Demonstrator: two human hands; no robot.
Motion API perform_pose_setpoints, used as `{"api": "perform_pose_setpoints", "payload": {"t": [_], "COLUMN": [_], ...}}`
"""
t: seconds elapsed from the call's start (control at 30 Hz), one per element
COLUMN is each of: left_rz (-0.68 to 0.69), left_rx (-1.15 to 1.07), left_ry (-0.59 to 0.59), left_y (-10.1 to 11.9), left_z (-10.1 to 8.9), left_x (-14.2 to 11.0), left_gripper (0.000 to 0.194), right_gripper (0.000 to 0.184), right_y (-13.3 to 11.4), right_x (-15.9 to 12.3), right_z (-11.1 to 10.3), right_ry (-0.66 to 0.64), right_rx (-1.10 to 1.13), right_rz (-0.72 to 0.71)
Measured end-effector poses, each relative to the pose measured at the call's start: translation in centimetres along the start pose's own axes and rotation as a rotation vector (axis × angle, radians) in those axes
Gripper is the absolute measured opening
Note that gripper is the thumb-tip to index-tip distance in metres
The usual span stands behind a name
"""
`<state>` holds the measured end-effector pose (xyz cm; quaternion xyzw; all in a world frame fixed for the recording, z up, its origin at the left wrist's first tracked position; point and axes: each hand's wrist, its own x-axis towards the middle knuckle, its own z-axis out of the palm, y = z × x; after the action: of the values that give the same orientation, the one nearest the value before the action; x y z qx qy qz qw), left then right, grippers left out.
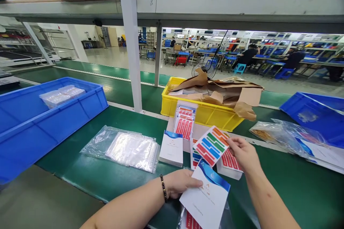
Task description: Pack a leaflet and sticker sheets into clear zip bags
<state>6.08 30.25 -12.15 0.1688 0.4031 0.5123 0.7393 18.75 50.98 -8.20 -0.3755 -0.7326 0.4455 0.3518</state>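
Observation:
My left hand (182,183) grips a white booklet (205,195) with a blue wavy top edge, thumb lying on its face. Under the booklet, a clear plastic bag and a red-printed sheet (191,222) show in part. Between thumb and fingers, my right hand (243,152) pinches the corner of a sticker sheet (212,145) with orange, green, blue and red shapes. That sheet is tilted above a stack of red-labelled sheets (231,164) and partly covers another multicoloured pile. A stack of white booklets (171,148) lies to the left of these piles.
Clear plastic bags (131,150) lie left on the green table. A blue bin (53,121) holds wrapped packs; a yellow bin (201,114) holds brown paper. Another blue bin (317,118) and bagged items (290,137) are at right. A white post (131,43) rises behind the table.

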Motion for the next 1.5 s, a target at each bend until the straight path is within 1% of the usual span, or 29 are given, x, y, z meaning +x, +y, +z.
{"api": "perform_pose_setpoints", "payload": {"t": [0.03, 0.07, 0.1, 0.23, 0.3, 0.37, 0.47, 0.53, 0.57, 0.63, 0.67, 0.7, 0.8, 0.83, 0.87, 0.93, 1.03, 1.13, 1.23, 1.33, 1.4, 1.5], "left_rz": [0.009, 0.024, 0.046, 0.148, 0.175, 0.186, 0.204, 0.219, 0.226, 0.239, 0.244, 0.246, 0.251, 0.255, 0.258, 0.26, 0.256, 0.267, 0.273, 0.258, 0.253, 0.247], "left_rx": [-0.035, -0.066, -0.091, -0.16, -0.193, -0.214, -0.239, -0.238, -0.225, -0.189, -0.179, -0.177, -0.193, -0.191, -0.183, -0.165, -0.145, -0.135, -0.121, -0.118, -0.119, -0.114], "left_ry": [0.027, 0.052, 0.074, 0.154, 0.191, 0.192, 0.125, 0.068, 0.047, 0.032, 0.038, 0.048, 0.063, 0.062, 0.058, 0.045, 0.033, 0.046, 0.056, 0.056, 0.049, 0.053], "left_y": [0.0, 0.0, 0.0, 0.2, 0.1, 0.0, -0.1, -0.2, -0.2, -0.3, -0.3, -0.2, -0.2, -0.2, -0.1, -0.1, -0.1, -0.1, -0.2, -0.2, -0.2, 0.0], "left_z": [0.0, 0.0, 0.1, 0.3, 0.3, 0.4, 0.6, 0.6, 0.6, 0.6, 0.6, 0.6, 0.5, 0.5, 0.5, 0.7, 0.8, 0.7, 0.5, 0.5, 0.5, 0.7], "left_x": [0.1, 0.2, 0.3, 0.5, 0.6, 0.7, 0.7, 0.7, 0.7, 0.6, 0.5, 0.5, 0.4, 0.3, 0.3, 0.1, 0.0, 0.1, 0.1, 0.1, 0.0, -0.1], "left_gripper": [0.04, 0.038, 0.037, 0.035, 0.035, 0.039, 0.048, 0.052, 0.052, 0.046, 0.043, 0.04, 0.037, 0.036, 0.036, 0.037, 0.038, 0.038, 0.038, 0.039, 0.039, 0.039], "right_gripper": [0.031, 0.033, 0.034, 0.035, 0.034, 0.033, 0.033, 0.032, 0.031, 0.03, 0.029, 0.029, 0.029, 0.03, 0.031, 0.032, 0.034, 0.036, 0.043, 0.05, 0.049, 0.042], "right_y": [0.2, 0.3, 0.4, 0.1, -0.2, -0.3, 0.1, 0.5, 0.6, 0.9, 1.0, 1.1, 1.6, 1.8, 1.9, 2.2, 2.4, 2.3, 2.2, 2.0, 1.8, 1.5], "right_x": [-0.3, -0.8, -1.3, -4.0, -5.2, -6.0, -6.6, -6.7, -6.7, -6.5, -6.3, -6.0, -5.0, -4.7, -4.5, -4.3, -4.3, -4.4, -4.4, -4.6, -4.9, -5.4], "right_z": [-0.4, -0.7, -0.9, -0.4, 0.3, 1.1, 2.1, 2.5, 2.6, 2.1, 1.6, 1.0, -1.1, -1.6, -1.9, -1.9, -1.4, -1.4, -1.5, -0.9, -0.1, 0.7], "right_ry": [0.055, 0.073, 0.058, -0.12, -0.21, -0.291, -0.369, -0.385, -0.386, -0.356, -0.308, -0.234, 0.045, 0.103, 0.132, 0.118, 0.042, 0.002, 0.021, 0.031, 0.018, -0.015], "right_rx": [0.137, 0.213, 0.255, 0.367, 0.334, 0.258, 0.155, 0.084, 0.044, -0.064, -0.14, -0.231, -0.567, -0.673, -0.77, -0.945, -1.135, -1.189, -1.23, -1.304, -1.353, -1.39], "right_rz": [0.052, 0.087, 0.111, 0.224, 0.235, 0.226, 0.174, 0.113, 0.081, 0.016, -0.018, -0.054, -0.137, -0.157, -0.178, -0.216, -0.24, -0.204, -0.145, -0.119, -0.125, -0.114]}}
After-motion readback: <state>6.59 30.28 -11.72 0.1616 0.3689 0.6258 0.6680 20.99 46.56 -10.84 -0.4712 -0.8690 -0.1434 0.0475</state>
